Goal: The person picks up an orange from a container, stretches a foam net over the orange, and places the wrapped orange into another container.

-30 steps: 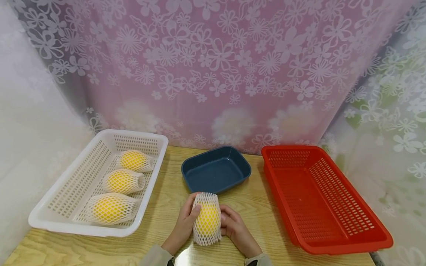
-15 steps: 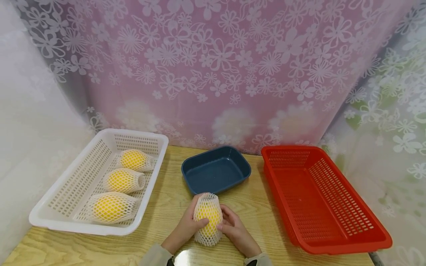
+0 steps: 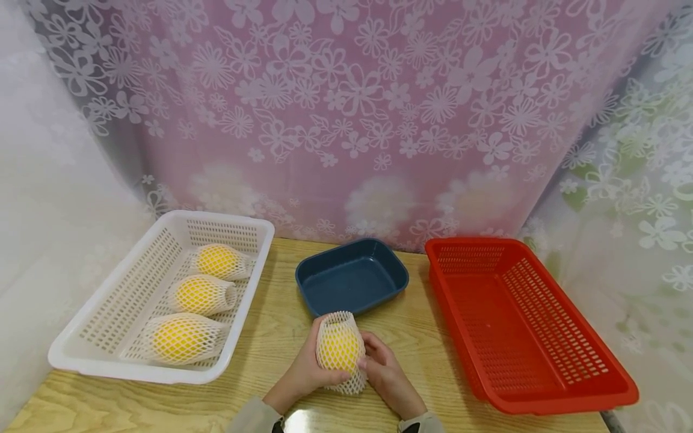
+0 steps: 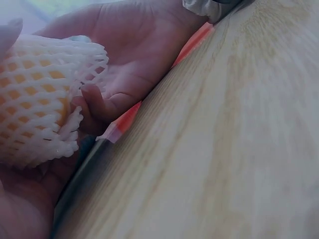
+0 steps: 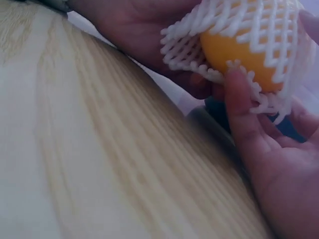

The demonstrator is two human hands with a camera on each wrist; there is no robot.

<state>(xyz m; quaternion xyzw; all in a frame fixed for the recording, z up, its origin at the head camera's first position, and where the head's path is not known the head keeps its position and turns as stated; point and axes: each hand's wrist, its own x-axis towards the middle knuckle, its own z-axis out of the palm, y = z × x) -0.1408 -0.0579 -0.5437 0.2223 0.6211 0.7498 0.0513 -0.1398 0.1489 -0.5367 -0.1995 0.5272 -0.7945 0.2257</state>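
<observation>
Over the near middle of the table, a yellow fruit [image 3: 340, 349] sits inside a white foam net sleeve [image 3: 342, 328]. My left hand [image 3: 307, 365] grips it from the left, thumb across the front and fingers behind. On the other side, my right hand [image 3: 388, 376] pinches the lower right edge of the net between thumb and fingers. In the right wrist view, a fingertip [image 5: 237, 87] of that hand lies at the net's edge, beside a bare orange-yellow patch of fruit [image 5: 227, 52]. The fingers behind the net are partly hidden.
At left stands a white basket [image 3: 135, 376] holding three netted yellow fruits [image 3: 183, 340]. A dark blue tray [image 3: 352, 285] lies just behind the hands. The red basket [image 3: 520, 337] stands at right, on the wooden table [image 3: 260, 385]. A pink floral curtain [image 3: 346, 120] hangs behind.
The netted fruit has tilted, its top opening facing further up and its lower end swung right. My left thumb has slid down across its front. My right thumb has come onto the net's edge.
</observation>
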